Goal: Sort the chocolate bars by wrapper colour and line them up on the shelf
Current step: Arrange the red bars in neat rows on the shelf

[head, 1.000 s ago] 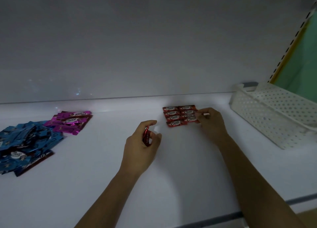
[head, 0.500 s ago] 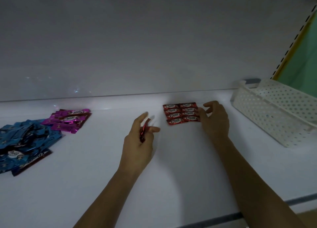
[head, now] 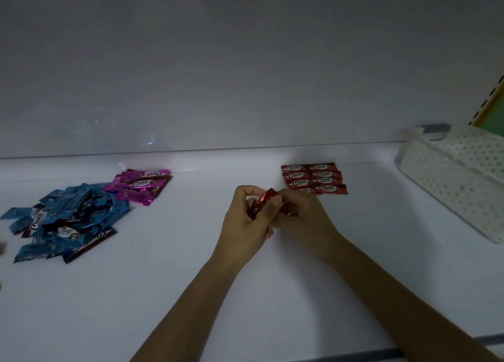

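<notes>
The person's left forearm (head: 191, 301) comes in from 6 o'clock and the right forearm (head: 381, 280) from 5 o'clock. Both are slim and bare right up to the frame edge. The left hand (head: 242, 222) and right hand (head: 302, 217) are bare too, dim in the low light.

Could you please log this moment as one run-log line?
step: sorting reds | left hand: grips red bars | right hand: pinches them | red rows: lined up behind | pink pile, blue pile: left side
</notes>
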